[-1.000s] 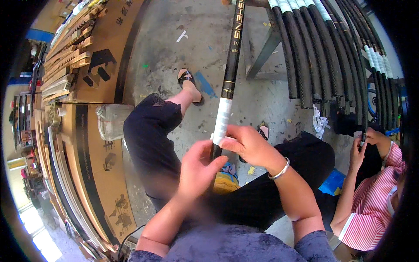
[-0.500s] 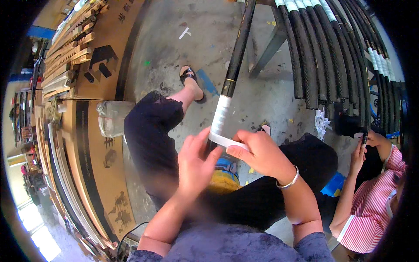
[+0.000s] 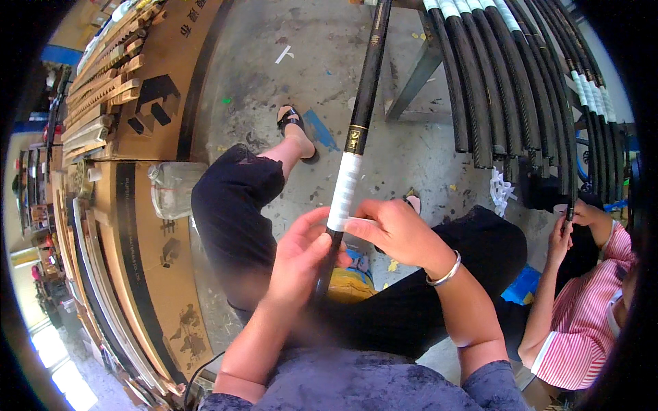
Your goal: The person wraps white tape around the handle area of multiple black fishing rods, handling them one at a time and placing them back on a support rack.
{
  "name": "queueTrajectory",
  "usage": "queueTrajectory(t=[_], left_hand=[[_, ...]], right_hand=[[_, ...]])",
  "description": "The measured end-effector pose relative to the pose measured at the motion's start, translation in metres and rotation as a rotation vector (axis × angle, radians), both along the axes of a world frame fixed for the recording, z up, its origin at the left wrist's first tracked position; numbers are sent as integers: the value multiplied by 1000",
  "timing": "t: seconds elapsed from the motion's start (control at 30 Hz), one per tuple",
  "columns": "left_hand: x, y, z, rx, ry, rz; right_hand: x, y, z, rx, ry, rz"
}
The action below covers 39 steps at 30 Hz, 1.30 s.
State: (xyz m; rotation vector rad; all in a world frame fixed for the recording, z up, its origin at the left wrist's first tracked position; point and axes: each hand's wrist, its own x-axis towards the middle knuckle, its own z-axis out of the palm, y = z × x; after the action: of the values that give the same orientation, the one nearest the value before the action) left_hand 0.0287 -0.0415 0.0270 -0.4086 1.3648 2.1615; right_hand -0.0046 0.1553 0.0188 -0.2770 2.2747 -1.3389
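A glossy black pole (image 3: 370, 82) with gold bands and gold marking slants down from the top toward my lap. White tape (image 3: 345, 188) is wound around it in overlapping turns below the gold marking. My left hand (image 3: 301, 257) is closed around the pole just under the wrapped part, fingers behind and thumb in front. On the other side, my right hand (image 3: 401, 233) pinches the white tape strip close against the pole, thumb at the lowest turn. Most of that strip is hidden by my right fingers. The pole's lower end runs out of sight near my lap.
Several black poles with white-wrapped sections (image 3: 480, 89) lie side by side on a metal stand (image 3: 415, 79) at upper right. A co-worker in a striped shirt (image 3: 582, 315) handles another pole there. Cardboard boxes (image 3: 154, 267) and wood strips (image 3: 103, 82) line the left.
The pole has turned, bringing its gold marking into view. The free span of tape has shortened, and the winding reaches lower. My right hand has moved left, close against the pole.
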Motion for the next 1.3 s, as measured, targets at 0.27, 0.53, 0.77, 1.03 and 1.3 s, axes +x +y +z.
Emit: queueTrajectory(t=[0.27, 0.53, 0.77, 1.03, 1.3], left_hand=[[-7, 0, 11, -78, 1, -98], [-7, 19, 3, -398, 271, -124], [-7, 23, 7, -464, 151, -74], [2, 28, 34, -440, 257, -51], [-21, 7, 56, -1, 405, 26]], right_hand=[[-1, -12, -12, -137, -111, -71], [-13, -16, 11, -39, -77, -24], [2, -5, -6, -176, 25, -19], [-9, -5, -28, 311, 117, 108], [-6, -2, -27, 192, 51, 61]])
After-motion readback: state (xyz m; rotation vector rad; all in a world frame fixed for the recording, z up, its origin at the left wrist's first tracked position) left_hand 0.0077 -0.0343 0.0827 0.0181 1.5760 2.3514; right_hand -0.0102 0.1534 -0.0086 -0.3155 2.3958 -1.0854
